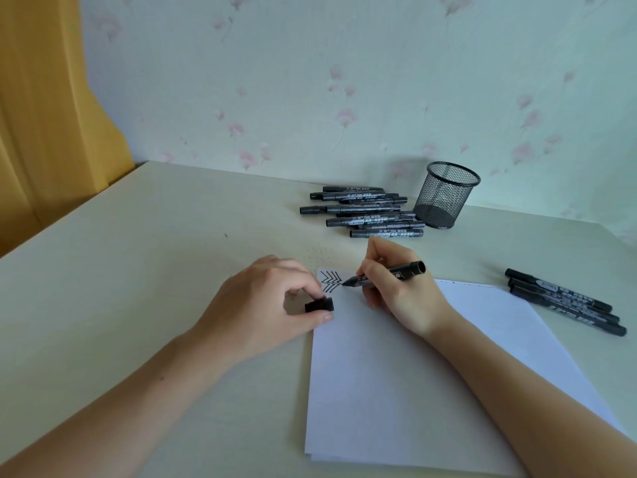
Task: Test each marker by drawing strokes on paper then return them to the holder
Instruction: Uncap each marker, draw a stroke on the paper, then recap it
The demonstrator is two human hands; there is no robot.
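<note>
The uncapped black marker (386, 273) is gripped in the right hand (396, 291), the fingers clamped round its barrel in a writing hold, so that its tip is set at the upper left corner of the white sheet of paper (413, 374), just beside the black zigzag strokes (330, 281) already drawn there; the short black cap (319, 304) is pinched between thumb and fingers of the left hand (265, 305), which rests at the paper's left edge, seemingly to steady the sheet and keep the cap ready. A heap of black markers (362, 212) is laid on the pale surface (138, 270) beside the empty black wire-mesh holder (444, 194), probably awaiting testing; three more black markers (565, 301) are set apart at the right, probably already tried; none has been returned yet.
</note>
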